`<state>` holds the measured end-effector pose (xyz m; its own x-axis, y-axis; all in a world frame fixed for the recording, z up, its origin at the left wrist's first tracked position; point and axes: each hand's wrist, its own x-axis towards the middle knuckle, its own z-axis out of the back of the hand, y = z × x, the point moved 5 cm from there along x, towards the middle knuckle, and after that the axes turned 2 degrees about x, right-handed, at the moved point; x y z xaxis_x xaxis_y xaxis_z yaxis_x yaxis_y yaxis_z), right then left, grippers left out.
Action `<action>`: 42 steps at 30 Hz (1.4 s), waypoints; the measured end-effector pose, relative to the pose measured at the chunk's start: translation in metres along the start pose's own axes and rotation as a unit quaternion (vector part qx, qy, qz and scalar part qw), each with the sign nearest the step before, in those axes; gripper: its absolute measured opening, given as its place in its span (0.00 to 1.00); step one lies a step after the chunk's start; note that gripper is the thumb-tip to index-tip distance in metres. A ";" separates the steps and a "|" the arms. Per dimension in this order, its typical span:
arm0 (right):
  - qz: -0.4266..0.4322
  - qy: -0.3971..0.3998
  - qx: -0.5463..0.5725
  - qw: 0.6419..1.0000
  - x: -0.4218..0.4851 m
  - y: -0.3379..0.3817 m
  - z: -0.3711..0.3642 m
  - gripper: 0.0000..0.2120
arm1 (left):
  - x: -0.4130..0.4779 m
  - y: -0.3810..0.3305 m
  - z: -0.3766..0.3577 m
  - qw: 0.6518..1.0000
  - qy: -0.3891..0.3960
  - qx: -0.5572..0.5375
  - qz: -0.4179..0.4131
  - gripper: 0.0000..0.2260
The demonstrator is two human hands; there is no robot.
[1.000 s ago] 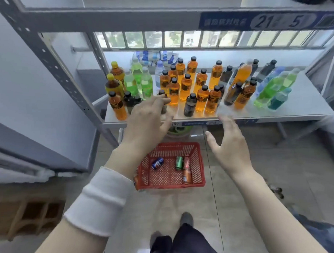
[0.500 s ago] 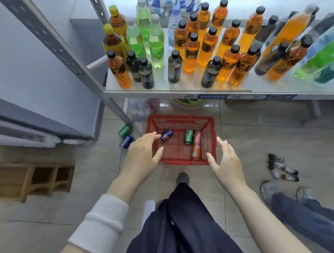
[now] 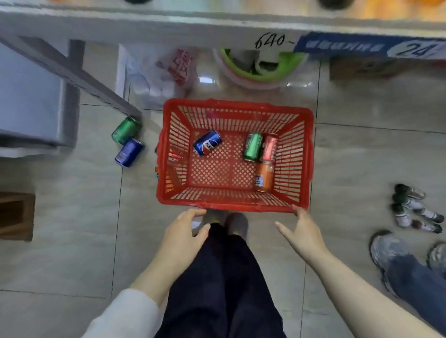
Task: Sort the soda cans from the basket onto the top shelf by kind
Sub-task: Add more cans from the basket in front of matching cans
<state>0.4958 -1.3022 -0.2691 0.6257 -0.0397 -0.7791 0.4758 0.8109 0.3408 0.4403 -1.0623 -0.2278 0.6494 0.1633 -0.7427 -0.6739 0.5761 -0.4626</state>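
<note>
Grey tile floor (image 3: 68, 250). Left of the basket, a green can (image 3: 125, 129) and blue can (image 3: 128, 152) lie on the floor, touching. Red basket (image 3: 237, 207) on floor: blue cola can (image 3: 207, 142) near back-left corner; green soda can (image 3: 252, 146), red can (image 3: 268, 147) and orange can (image 3: 264, 176) along right wall. Left hand (image 3: 180, 240) open, fingers spread, empty, just short of near rim. Right hand (image 3: 303, 233) open, empty, fingertip at near-right corner; contact unclear.

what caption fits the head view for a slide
Both empty hands, left and right, reach toward a red basket holding four cans on the floor.
</note>
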 end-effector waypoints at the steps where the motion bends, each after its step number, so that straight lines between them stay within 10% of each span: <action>1: -0.002 -0.008 0.004 1.000 0.026 -0.008 -0.007 0.28 | 0.024 0.006 -0.009 1.000 0.001 -0.004 -0.001 0.15; 11: -0.069 -0.014 -0.042 0.997 0.240 -0.043 -0.072 0.15 | 0.284 0.011 -0.122 0.994 0.058 -0.088 0.019 0.20; 21: -0.122 -0.021 -0.052 0.991 0.331 -0.072 -0.120 0.33 | 0.405 0.003 -0.186 0.987 0.089 -0.130 0.013 0.22; 27: -0.158 -0.058 0.035 0.985 0.336 -0.080 -0.130 0.38 | 0.427 0.001 -0.205 0.989 0.087 -0.123 0.009 0.35; 42: -0.129 -0.022 0.109 0.985 0.265 -0.054 -0.084 0.30 | 0.334 0.002 -0.140 0.994 0.069 -0.067 0.045 0.18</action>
<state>0.5841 -1.3076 -0.5382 0.4912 -0.2577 -0.8321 0.7406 0.6263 0.2433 0.6068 -1.1185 -0.5449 0.5363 0.0918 -0.8390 -0.7738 0.4504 -0.4454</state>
